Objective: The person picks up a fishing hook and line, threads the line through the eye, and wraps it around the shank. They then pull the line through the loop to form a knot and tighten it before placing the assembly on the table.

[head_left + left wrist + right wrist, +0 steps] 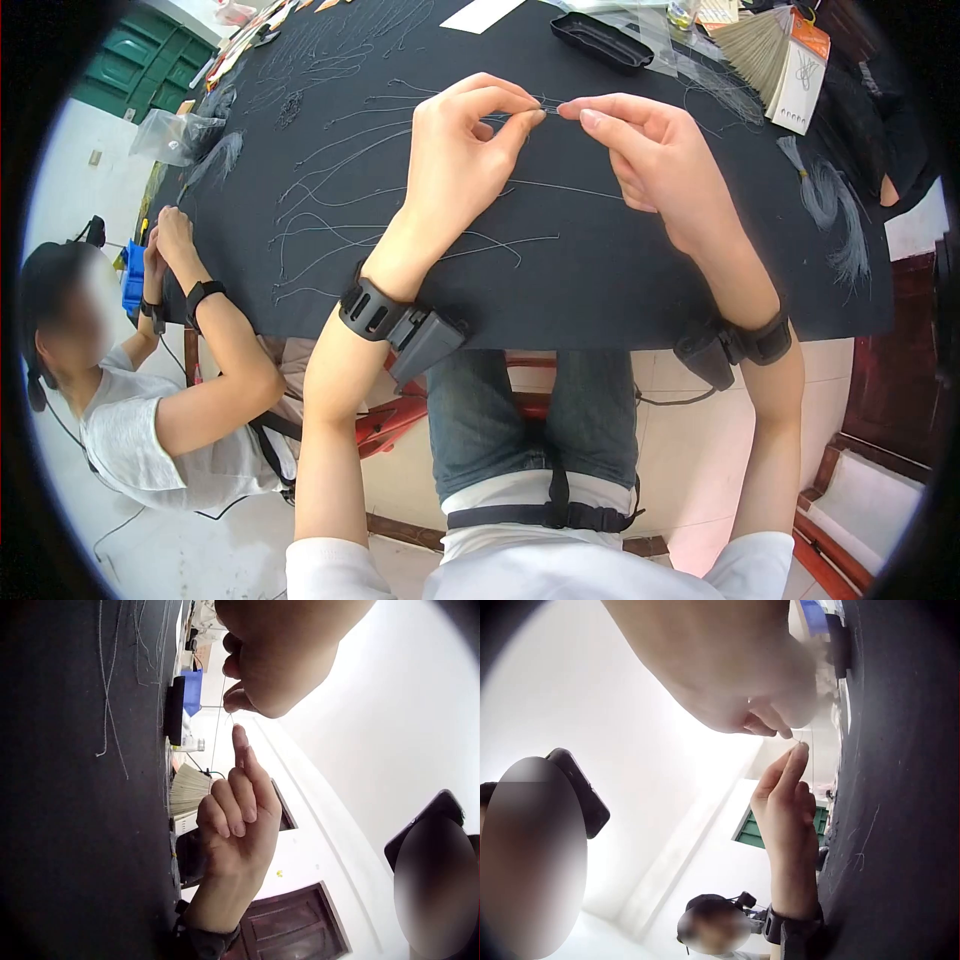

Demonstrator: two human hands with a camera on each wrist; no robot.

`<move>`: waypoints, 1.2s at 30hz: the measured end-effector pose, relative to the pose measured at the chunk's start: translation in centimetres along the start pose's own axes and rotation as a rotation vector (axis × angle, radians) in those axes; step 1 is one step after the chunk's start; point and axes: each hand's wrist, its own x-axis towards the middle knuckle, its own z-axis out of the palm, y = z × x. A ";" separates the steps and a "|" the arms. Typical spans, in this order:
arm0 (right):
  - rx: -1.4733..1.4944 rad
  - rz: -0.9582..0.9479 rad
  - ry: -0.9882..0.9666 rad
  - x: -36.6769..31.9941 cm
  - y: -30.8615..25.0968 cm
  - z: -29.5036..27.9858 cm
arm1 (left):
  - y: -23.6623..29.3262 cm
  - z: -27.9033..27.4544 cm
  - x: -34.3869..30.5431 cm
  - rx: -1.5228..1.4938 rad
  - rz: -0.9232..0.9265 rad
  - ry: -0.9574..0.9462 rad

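Note:
In the head view the left hand (465,150) pinches a thin grey cord (550,108) between thumb and forefinger, above the black cloth. Close by on its right, the right hand (655,160) pinches the same stretch of cord, its other fingers curled in. A small gap parts the two sets of fingertips. The left wrist view shows the right hand (240,817) with forefinger and thumb together; the right wrist view shows the left hand (787,817) pinching at the fine strand. Several loose cords (350,235) with small knots lie on the cloth under and left of the left hand.
Along the far edge lie a black tray (600,42), a fanned stack of cards (745,60) and clear plastic. Bundles of grey thread (835,220) rest at the right. At the left, another person (190,400) sits working near a blue container (133,275).

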 end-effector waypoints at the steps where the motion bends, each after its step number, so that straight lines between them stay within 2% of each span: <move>1: -0.015 -0.008 -0.003 0.0 0.0 0.0 | 0.0 0.0 0.0 -0.007 -0.014 -0.005; 6: -0.132 -0.110 -0.007 0.1 0.4 0.0 | 0.1 0.0 0.1 -0.017 -0.022 0.002; 9: -0.180 -0.114 -0.012 0.0 0.2 0.2 | 0.1 0.2 0.2 -0.072 -0.051 0.054; 15: -0.329 -0.148 -0.048 0.0 0.1 0.4 | 0.1 0.1 0.1 -0.068 -0.040 0.031; 18: -0.382 -0.226 -0.068 -0.1 -0.2 0.2 | 0.0 0.2 0.1 -0.068 0.024 0.025; 21: -0.347 -0.477 -0.029 0.8 1.4 0.0 | 0.6 -0.1 0.1 -0.057 0.022 -0.018; 27: -0.370 -0.258 -0.016 0.0 -0.1 -0.1 | 0.9 -0.1 0.1 -0.062 0.139 -0.018; 30: -0.396 -0.270 -0.070 0.3 0.1 -0.4 | 0.9 -0.1 0.0 -0.091 0.122 -0.024; 36: -0.192 -0.231 -0.118 0.6 0.0 -0.8 | 1.0 -0.1 -0.2 -0.108 0.133 -0.110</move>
